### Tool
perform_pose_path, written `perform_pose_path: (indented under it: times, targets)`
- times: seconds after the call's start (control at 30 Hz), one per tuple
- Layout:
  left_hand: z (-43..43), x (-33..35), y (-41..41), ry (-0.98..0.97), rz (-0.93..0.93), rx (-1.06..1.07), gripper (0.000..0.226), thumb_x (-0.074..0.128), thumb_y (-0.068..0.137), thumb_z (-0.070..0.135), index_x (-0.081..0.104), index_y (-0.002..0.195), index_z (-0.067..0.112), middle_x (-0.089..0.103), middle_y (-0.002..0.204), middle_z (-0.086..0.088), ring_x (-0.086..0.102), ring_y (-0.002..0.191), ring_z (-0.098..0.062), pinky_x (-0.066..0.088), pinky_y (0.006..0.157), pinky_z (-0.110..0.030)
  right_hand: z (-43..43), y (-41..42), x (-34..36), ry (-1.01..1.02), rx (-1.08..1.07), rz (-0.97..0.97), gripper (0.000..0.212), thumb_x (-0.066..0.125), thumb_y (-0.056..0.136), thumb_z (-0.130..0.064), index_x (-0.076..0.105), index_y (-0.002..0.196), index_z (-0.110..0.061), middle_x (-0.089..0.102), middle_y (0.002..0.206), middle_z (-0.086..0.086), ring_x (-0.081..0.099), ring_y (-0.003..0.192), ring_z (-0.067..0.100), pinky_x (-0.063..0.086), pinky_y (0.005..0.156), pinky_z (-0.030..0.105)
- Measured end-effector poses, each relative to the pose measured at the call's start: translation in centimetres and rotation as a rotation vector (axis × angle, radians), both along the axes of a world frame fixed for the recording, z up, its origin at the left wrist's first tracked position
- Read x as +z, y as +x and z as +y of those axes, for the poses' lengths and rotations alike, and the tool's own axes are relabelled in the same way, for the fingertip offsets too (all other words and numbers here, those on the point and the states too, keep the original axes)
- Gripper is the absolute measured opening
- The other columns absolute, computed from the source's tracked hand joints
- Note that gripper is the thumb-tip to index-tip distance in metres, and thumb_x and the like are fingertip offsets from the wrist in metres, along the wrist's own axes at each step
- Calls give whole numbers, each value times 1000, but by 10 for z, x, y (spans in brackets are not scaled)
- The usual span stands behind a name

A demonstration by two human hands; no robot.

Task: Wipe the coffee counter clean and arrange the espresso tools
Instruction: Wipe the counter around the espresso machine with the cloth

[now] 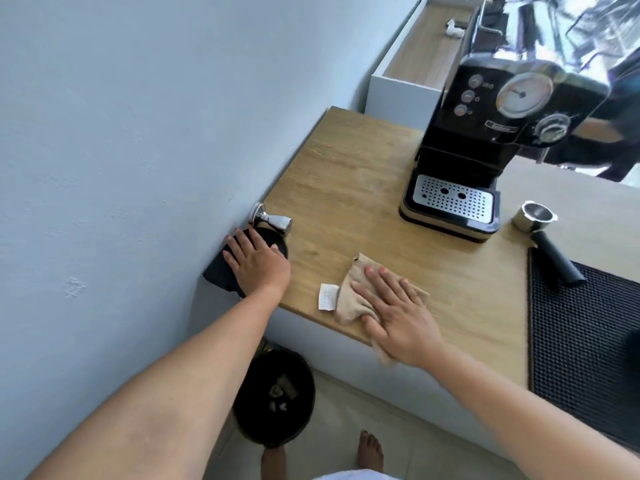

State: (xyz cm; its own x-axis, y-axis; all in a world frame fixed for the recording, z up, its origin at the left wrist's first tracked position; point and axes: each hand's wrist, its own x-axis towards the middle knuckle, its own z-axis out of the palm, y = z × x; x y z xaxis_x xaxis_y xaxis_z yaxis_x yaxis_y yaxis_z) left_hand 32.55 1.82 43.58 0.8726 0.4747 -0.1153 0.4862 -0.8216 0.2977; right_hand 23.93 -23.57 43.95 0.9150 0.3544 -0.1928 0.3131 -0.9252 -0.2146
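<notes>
My right hand [394, 313] lies flat, fingers spread, on a beige cloth [360, 292] near the front edge of the wooden counter [346, 188]. My left hand [258, 259] rests palm down on a black tamping mat [221, 271] at the counter's left corner against the wall. A chrome tamper [272, 219] lies on its side just beyond the mat. A portafilter [547, 233] with a black handle lies to the right, its handle over a black ribbed mat [588, 341]. A black espresso machine [485, 143] stands at the back.
A small white paper slip [328, 297] lies left of the cloth. A black bin [273, 396] stands on the floor below the counter corner, beside bare feet. The blue-grey wall [121, 133] bounds the left side. A white tissue [454, 29] lies on a farther shelf.
</notes>
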Motion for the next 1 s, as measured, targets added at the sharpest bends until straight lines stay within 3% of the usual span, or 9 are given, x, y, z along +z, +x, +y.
perform_pose_path:
  times: [0.23,0.3,0.43,0.53,0.63,0.7,0.77,0.87,1.0]
  targets:
    - [-3,-5,-26,78,35,-152,66,30,104,39,15,158,3,3,167,-18,-4,154,-34,-5,123,-49,5,74,1,-25,-552,50,65,17,95,-55,1,156,-39,-13,165,0,-17,150,22,-12,121,48]
    - [-2,-7,-30,86,44,-194,67,28,105,40,13,158,3,2,167,-18,-6,154,-35,-6,123,-49,38,81,1,-2,-530,50,66,16,95,-54,1,156,-38,-12,165,2,-17,150,25,-14,120,49]
    - [2,-5,-31,40,29,-200,68,35,103,36,14,158,4,2,166,-18,-5,153,-35,-4,123,-50,94,32,0,30,-238,-2,62,21,97,-52,6,156,-40,-10,165,-1,-16,151,21,-12,121,45]
    - [-1,-3,-37,72,-112,-309,67,48,98,26,23,156,5,16,164,-19,8,153,-35,1,124,-51,85,-23,-3,48,-141,-25,60,23,97,-51,9,155,-44,-9,164,-8,-16,151,14,-13,121,40]
    - [-13,-3,-46,66,-349,-472,59,58,89,15,42,146,7,44,146,-18,36,139,-36,14,121,-54,31,-64,-3,31,-262,-42,62,15,92,-56,8,153,-49,-11,163,-14,-17,150,9,-11,121,38]
    - [-28,-1,-49,-10,-412,-607,51,56,90,14,49,141,10,49,138,-15,44,131,-34,23,119,-51,-14,-75,-1,18,-455,-28,67,9,86,-61,8,152,-50,-11,163,-13,-16,150,9,-10,122,39]
    - [-46,3,-50,-37,-349,-740,48,51,95,18,47,142,15,45,145,-11,38,137,-31,24,119,-47,-51,-66,0,5,-673,10,66,12,88,-59,5,153,-48,-11,165,-8,-14,151,13,-9,122,41]
    - [-73,5,-42,-9,-227,-863,51,40,102,26,36,152,18,25,163,-10,15,152,-28,9,125,-44,-67,-31,1,-40,-920,26,65,19,96,-53,2,156,-39,-11,166,1,-13,152,23,-7,121,46]
    - [-97,3,-25,-43,-129,-841,51,36,104,27,33,154,19,15,166,-9,7,154,-25,6,125,-42,-23,4,2,-46,-828,26,66,18,96,-54,-3,156,-37,-17,164,3,-19,150,26,-11,120,47]
